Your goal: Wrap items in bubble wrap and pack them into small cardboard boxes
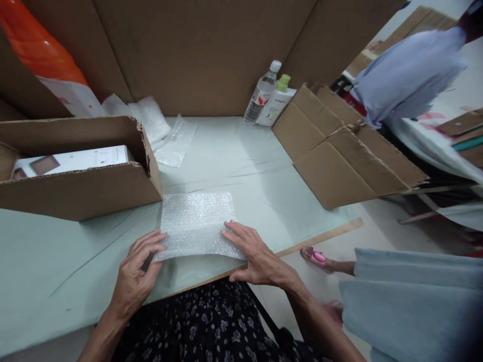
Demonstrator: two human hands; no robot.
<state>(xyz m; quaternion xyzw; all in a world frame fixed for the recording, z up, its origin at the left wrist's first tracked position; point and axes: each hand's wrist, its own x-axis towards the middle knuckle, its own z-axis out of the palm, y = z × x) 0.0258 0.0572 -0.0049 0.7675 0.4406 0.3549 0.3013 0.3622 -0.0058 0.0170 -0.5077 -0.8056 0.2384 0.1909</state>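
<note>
A sheet of clear bubble wrap (196, 221) lies flat on the pale green table (245, 166), close to its front edge. My left hand (136, 274) rests at the sheet's near left corner, fingers curled onto its edge. My right hand (253, 251) lies flat with fingers spread on the sheet's near right corner. Neither hand lifts the sheet.
An open cardboard box (81, 188) with white packs inside stands at the left. Flattened cardboard boxes (339, 151) lie at the right. A clear bottle (261, 93) and a white lotion bottle (277, 103) stand at the back. More bubble wrap (175, 143) lies behind. Another person (411, 296) sits at the right.
</note>
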